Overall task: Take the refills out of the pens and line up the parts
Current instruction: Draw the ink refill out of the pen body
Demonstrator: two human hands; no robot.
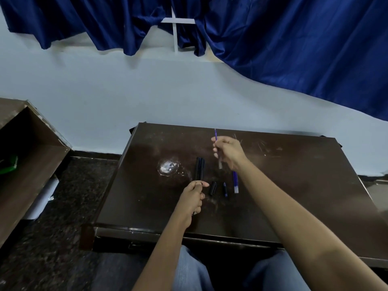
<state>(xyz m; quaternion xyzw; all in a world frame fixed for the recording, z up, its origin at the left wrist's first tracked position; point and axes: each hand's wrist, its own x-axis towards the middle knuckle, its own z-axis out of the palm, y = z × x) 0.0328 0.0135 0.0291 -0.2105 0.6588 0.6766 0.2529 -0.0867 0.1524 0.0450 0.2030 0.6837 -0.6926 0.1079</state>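
Note:
My right hand (pixel 227 153) holds a thin blue refill (pixel 215 135) above the dark table (pixel 294 185), its tip pointing away from me. A black pen barrel (pixel 197 182) sits in the grip of my left hand (pixel 192 198) near the table's middle. Two black pens (pixel 199 168) lie side by side just beyond that hand. To their right lie a black cap (pixel 212 188), a small dark tip piece (pixel 225 189) and another blue refill (pixel 235 182), roughly in a row.
A worn pale patch (pixel 168 166) marks the tabletop left of the pens. A brown open shelf unit (pixel 31 154) stands at the left. Blue curtains (pixel 294 38) hang on the wall behind. My knees show below the table's near edge.

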